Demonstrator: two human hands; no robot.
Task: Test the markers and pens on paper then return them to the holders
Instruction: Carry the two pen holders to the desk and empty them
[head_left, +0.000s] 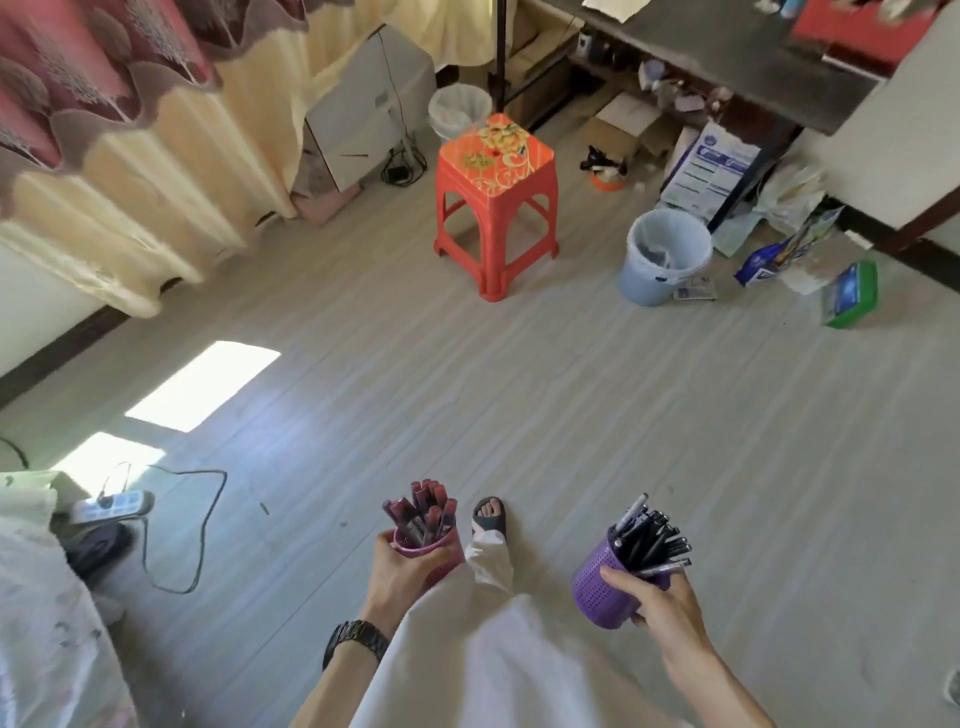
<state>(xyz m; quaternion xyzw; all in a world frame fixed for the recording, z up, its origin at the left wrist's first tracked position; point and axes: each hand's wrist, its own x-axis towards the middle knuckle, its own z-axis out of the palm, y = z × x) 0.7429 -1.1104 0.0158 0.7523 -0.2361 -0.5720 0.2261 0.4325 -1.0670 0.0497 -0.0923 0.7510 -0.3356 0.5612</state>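
We look down on 2 hands, each carrying a holder above the pale grey plank floor (571, 395). On the left, the left hand (400, 569) has its grip wrapped round the pink round plastic holder (448, 560), fingers curled about its side just under the rim. A bunch of dark red markers (423, 512) stands in it, caps fanned upward. A dark metal wristwatch (356, 642) sits on that wrist. Over on the other side, the right hand (657, 608) has its grip closed on the purple perforated plastic holder (597, 584), thumb laid across the near wall, and the cup tilts to the right. The black pens (652, 538) in it lean out the same way, with 1 paler barrel poking up at the left. The 2 holders are well apart, with a foot in a grey sandal (488, 517) and a white garment (488, 566) between them. Ahead of us an orange plastic stool with a flowered top (496, 208) stands on the floor, and a pale blue waste bin with a clear liner (660, 265) is near it on the right. A white power strip (111, 506) with a black cable lies at the left edge.
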